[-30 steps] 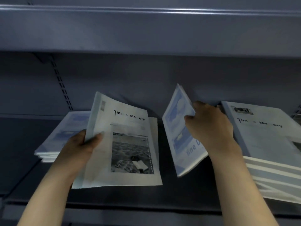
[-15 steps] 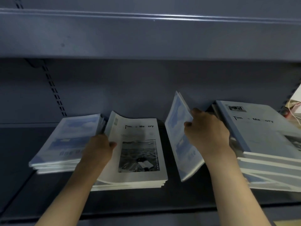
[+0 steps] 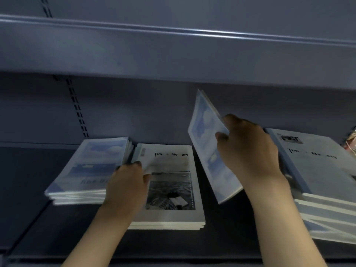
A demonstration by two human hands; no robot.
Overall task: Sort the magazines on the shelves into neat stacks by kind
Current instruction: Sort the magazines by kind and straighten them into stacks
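Three Stacks on Shelf, One Magazine Held Upright

One blue-covered magazine (image 3: 209, 151) is held off the shelf, tilted steeply on edge, its cloud-printed cover facing left. The right hand (image 3: 248, 149) grips it along its right edge, thumb on the cover side, fingers curled behind. It stands above the gap between the middle and right stacks, its lower corner near the shelf surface; contact there cannot be confirmed.

Middle stack (image 3: 173, 189): several copies lying flat, top cover white with a black-and-white photograph and partly legible title lettering. It sits at mid-shelf, reaching near the front edge. The left hand (image 3: 128, 186) rests at this stack's left edge, fingers bent down into the seam between it and the left stack, thumb lying on the white cover. What the fingertips grip, if anything, cannot be determined.

Left stack (image 3: 88, 166): blue cloud-printed covers, flat, its right edge touching or just beside the middle stack, copies slightly fanned.

Right stack (image 3: 317, 180): taller, top cover grey-white with the same title lettering, copies unevenly aligned, running out of view at the right edge.

All stacks lie on a dark metal shelf (image 3: 48, 228). An upper shelf (image 3: 173, 51) overhangs. A slotted upright (image 3: 77, 106) runs down the back panel at left.
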